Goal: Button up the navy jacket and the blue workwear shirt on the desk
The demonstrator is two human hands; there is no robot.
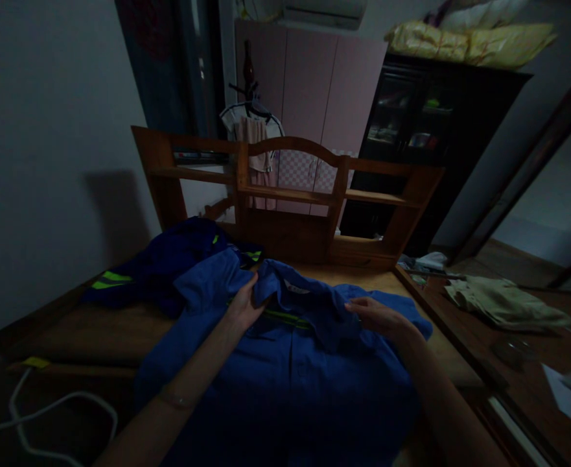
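A blue work shirt [285, 370] with yellow-green stripes lies spread out in front of me, its collar [309, 285] toward the headboard and its lower part hanging toward me. The left side of that collar is pinched in my left hand [245, 303], thumb on top. On the other side, my right hand [377, 316] grips the collar's right edge between thumb and fingers. A pale label shows inside the neck. Behind the shirt's left sleeve, a darker blue garment [168, 259] with bright yellow-green bands lies in a heap, touched by neither hand.
The wooden bed [95, 331] has a shelved headboard [290, 194] at its far end. A table [518, 344] on the right bears folded khaki cloth [503, 301] and papers. A white cable [61, 405] loops at lower left. Beyond stand pink wardrobes [309, 84] and a black cabinet [441, 123].
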